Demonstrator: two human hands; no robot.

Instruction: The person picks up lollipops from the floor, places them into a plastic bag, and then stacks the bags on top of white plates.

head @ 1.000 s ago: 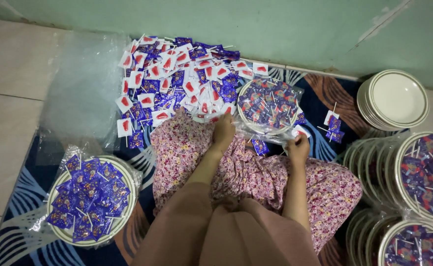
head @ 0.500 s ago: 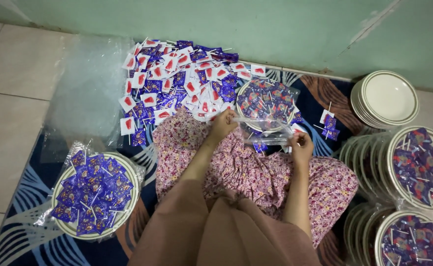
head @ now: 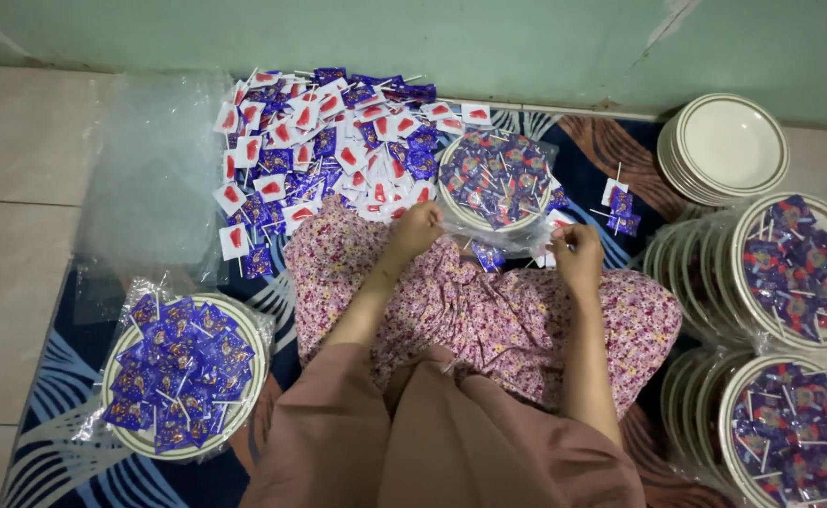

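a blue patterned rug [head: 47, 414] covers the tiled floor [head: 9, 245]; on it lie a candy pile [head: 329, 141], wrapped candy plates [head: 183, 376] and stacked empty plates [head: 724, 150].

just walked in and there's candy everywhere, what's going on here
A person seated on a patterned blue mat has both hands on the clear plastic wrap around a round plate of purple-wrapped lollipops in front of the knees. The left hand and right hand pinch the wrap's near edge. A loose pile of purple and white lollipop packets lies beyond, wrapped filled plates sit at both sides, and empty cream plates are stacked far right.
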